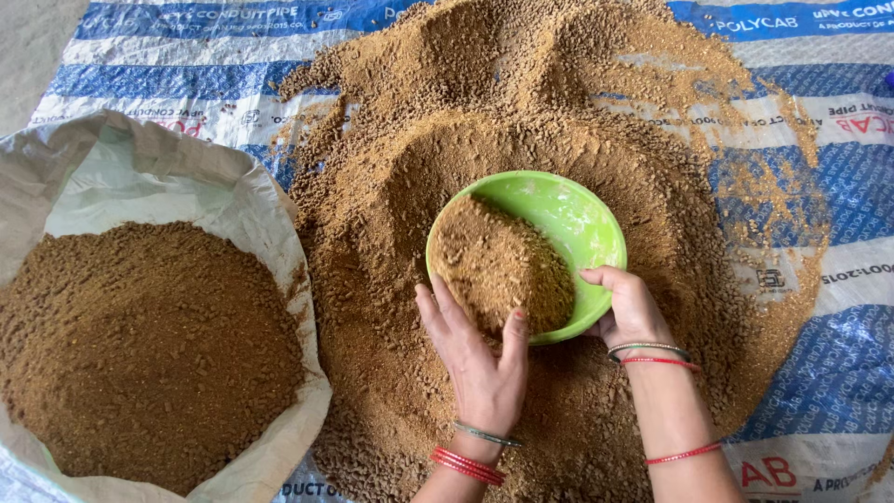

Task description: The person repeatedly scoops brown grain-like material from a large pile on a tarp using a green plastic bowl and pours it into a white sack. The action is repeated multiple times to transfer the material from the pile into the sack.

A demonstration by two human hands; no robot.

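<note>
In the middle of the brown granular heap (559, 121) a green bowl (573, 219) sits tilted and part-filled with the same grains; the right hand (629, 307) pinches its near rim, thumb over the edge. The left hand (475, 359), fingers flat and together, presses grains against the bowl's near-left lip. Left of the bowl stands an open white sack (233, 200) filled with grains, everything resting on a blue-and-white woven sheet (838, 186).

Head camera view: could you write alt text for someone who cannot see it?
Two bare hands work a green bowl in a heap of brown granules: the right hand grips its rim, the left hand pushes granules in. A filled white sack stands open at left.
</note>
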